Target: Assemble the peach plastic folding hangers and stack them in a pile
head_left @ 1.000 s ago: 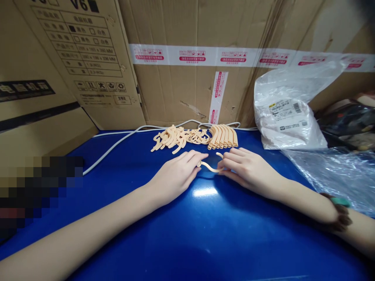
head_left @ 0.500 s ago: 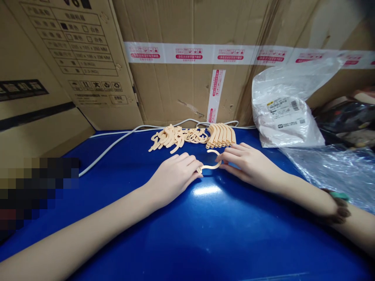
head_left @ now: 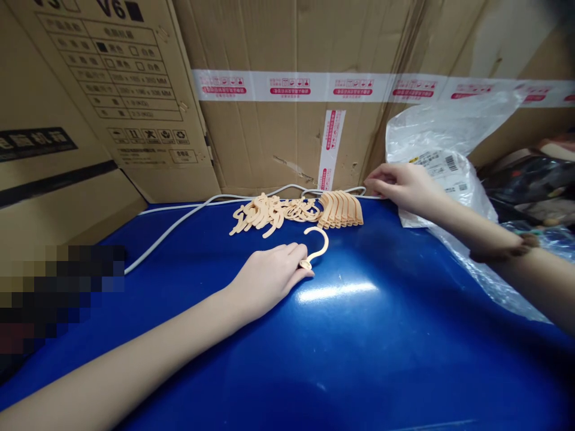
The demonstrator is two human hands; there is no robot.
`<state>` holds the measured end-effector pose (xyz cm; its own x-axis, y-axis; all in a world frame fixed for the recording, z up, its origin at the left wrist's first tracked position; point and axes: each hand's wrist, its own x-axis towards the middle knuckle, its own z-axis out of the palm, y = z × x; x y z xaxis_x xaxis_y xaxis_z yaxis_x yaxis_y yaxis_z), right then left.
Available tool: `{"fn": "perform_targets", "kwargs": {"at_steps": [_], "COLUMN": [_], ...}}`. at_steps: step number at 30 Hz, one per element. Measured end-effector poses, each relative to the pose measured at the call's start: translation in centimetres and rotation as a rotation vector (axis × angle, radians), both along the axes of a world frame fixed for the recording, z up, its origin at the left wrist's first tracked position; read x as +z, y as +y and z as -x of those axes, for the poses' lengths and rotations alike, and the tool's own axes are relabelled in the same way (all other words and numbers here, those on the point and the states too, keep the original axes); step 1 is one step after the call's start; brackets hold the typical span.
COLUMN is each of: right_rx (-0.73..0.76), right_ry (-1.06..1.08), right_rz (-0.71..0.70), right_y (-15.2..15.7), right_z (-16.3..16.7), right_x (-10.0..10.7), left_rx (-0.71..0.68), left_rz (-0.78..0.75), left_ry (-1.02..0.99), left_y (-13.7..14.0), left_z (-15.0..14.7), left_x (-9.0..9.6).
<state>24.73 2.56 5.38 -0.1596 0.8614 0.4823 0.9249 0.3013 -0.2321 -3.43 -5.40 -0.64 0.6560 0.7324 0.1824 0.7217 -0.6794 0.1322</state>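
My left hand (head_left: 269,278) rests on the blue table (head_left: 341,347) and pinches the lower end of a peach curved rubber strip (head_left: 316,247), which arcs up like a hook. My right hand (head_left: 402,187) is raised at the back right, fingers pinched together at the edge of a white plastic bag (head_left: 449,173); what it pinches is too small to tell. Behind the strip lie a loose heap of the same peach strips (head_left: 269,212) and a neat row of them (head_left: 341,209).
Cardboard boxes (head_left: 287,131) wall in the back and left. A white cable (head_left: 179,221) runs along the table's rear edge. Clear crumpled plastic (head_left: 494,269) lies under my right forearm. A dark bag (head_left: 534,179) sits far right. A blurred patch covers the left edge.
My right hand let go of the strip and moved back and right to the white bag. My left hand keeps the strip, which has curled upright.
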Motion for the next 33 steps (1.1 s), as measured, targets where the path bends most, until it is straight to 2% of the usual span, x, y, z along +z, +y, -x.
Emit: {"fn": "perform_targets", "kwargs": {"at_steps": [2, 6, 10, 19, 33], "right_rx": [-0.114, -0.201, -0.243, -0.305, -0.276], "right_ry": [-0.039, -0.051, -0.076, -0.179, -0.162], "right_rz": [0.195, 0.335, 0.436, 0.401, 0.386], "right_y": [1.9, 4.4, 5.5, 5.1, 5.4], "right_z": [-0.3, 0.1, 0.9, 1.4, 0.8], "right_x": [-0.1, -1.4, -2.6, -3.7, -4.3], "left_rx": [-0.012, -0.060, -0.061, -0.052, -0.060], "left_rz": [0.009, 0.011, -0.003, -0.004, -0.037], "left_ry": [0.006, 0.036, 0.062, 0.059, 0.065], "left_y": [0.0, 0.1, 0.0, 0.0, 0.0], "left_z": [0.0, 0.1, 0.1, 0.1, 0.1], "left_x": [0.1, 0.2, 0.1, 0.1, -0.1]}}
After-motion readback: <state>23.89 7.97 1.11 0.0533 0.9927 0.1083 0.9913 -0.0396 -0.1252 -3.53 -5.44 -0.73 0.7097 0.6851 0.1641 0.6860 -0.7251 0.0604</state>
